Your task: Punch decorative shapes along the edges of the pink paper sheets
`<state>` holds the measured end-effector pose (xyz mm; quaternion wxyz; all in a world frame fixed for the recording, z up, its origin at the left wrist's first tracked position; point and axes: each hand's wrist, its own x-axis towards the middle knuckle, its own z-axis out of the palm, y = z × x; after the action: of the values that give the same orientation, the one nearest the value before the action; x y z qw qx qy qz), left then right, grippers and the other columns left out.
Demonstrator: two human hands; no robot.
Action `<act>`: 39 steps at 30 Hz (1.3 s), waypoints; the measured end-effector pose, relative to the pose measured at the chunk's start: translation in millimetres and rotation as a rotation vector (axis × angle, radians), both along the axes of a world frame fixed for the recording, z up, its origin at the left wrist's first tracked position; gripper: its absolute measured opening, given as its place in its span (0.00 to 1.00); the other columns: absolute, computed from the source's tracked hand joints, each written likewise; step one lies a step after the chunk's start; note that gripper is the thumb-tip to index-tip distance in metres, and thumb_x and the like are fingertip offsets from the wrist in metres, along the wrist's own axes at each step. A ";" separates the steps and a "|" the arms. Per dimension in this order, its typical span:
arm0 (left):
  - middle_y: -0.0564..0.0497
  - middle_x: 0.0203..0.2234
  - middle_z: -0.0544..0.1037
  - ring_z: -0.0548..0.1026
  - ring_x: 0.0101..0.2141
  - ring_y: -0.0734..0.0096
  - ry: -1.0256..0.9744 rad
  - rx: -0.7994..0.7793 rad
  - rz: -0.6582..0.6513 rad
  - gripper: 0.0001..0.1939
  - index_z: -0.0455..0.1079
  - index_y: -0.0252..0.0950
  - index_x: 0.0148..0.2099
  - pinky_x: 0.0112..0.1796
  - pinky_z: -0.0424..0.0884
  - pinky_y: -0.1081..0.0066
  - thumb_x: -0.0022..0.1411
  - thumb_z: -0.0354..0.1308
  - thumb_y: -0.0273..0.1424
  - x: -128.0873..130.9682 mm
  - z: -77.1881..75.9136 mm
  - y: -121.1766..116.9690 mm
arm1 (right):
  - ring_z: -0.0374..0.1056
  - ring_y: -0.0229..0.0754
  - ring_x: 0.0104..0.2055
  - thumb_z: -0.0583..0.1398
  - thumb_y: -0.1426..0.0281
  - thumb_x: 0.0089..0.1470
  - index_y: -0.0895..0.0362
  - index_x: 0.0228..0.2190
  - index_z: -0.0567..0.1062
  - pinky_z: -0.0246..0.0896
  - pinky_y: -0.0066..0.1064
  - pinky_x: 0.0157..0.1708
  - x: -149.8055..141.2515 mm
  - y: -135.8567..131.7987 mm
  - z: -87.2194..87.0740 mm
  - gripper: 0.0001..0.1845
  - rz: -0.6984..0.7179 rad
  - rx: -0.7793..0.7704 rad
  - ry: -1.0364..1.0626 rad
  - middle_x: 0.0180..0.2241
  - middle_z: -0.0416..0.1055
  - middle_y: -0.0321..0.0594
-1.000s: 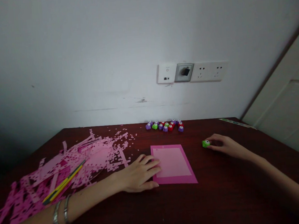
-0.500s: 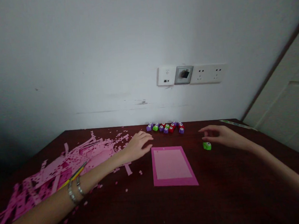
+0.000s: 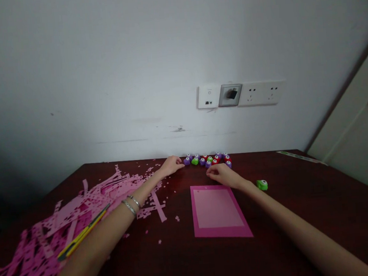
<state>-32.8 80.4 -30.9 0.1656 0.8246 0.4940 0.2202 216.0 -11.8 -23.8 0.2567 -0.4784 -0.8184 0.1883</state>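
Perforated pink paper strips (image 3: 70,211) lay in a loose tangle across the left of the dark reddish desk (image 3: 168,258), and the left hand (image 3: 172,165) stretched past them to small, rounded, glossy punches (image 3: 208,164) clustered at the far edge, its grip's closure too small to tell. A flat, rectangular two-tone pink card (image 3: 218,207) lay nearer, the right hand (image 3: 224,175) reaching bent-fingered by its far edge, grip likewise unclear, left of a lone green punch (image 3: 262,185).

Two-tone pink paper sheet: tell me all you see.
The rectangular two-tone pink paper sheet has a pale panel inside a deep pink border, a small mark near the panel's far left corner. It lies flat on the dark reddish wooden table; the right hand overlaps its far edge in view, contact unclear.
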 end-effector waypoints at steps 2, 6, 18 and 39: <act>0.51 0.24 0.75 0.71 0.27 0.70 0.000 0.016 -0.015 0.17 0.73 0.31 0.34 0.29 0.62 0.74 0.50 0.56 0.41 4.2 -4.2 3.1 | 0.66 0.39 0.26 0.55 0.70 0.49 0.61 0.29 0.76 0.58 0.27 0.26 -6.0 3.7 -4.5 0.11 -0.010 0.010 0.032 0.25 0.73 0.41; 0.53 0.20 0.73 0.68 0.24 0.71 -0.020 0.017 -0.058 0.18 0.73 0.31 0.33 0.26 0.60 0.74 0.51 0.55 0.43 10.6 -5.3 9.6 | 0.67 0.39 0.26 0.55 0.70 0.49 0.61 0.28 0.76 0.59 0.28 0.26 -12.1 5.6 -6.1 0.10 -0.002 0.010 0.042 0.25 0.73 0.41; 0.54 0.19 0.71 0.66 0.24 0.73 -0.053 -0.028 -0.043 0.14 0.74 0.31 0.33 0.26 0.58 0.74 0.50 0.57 0.38 15.7 -15.6 26.7 | 0.67 0.39 0.25 0.55 0.70 0.50 0.62 0.29 0.76 0.59 0.28 0.25 -7.5 8.5 -13.6 0.11 0.026 -0.014 0.056 0.25 0.73 0.42; 0.54 0.23 0.69 0.62 0.24 0.76 -0.164 -0.010 -0.363 0.14 0.73 0.34 0.38 0.26 0.57 0.75 0.53 0.57 0.37 33.3 40.2 -43.8 | 0.66 0.39 0.28 0.59 0.62 0.47 0.58 0.31 0.75 0.59 0.20 0.10 3.9 -5.7 23.3 0.13 -0.036 -0.199 0.405 0.27 0.70 0.40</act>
<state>0.5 36.6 9.3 0.2461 0.8788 0.3230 0.2507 219.9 -17.5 -0.5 0.3707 -0.4684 -0.7187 0.3558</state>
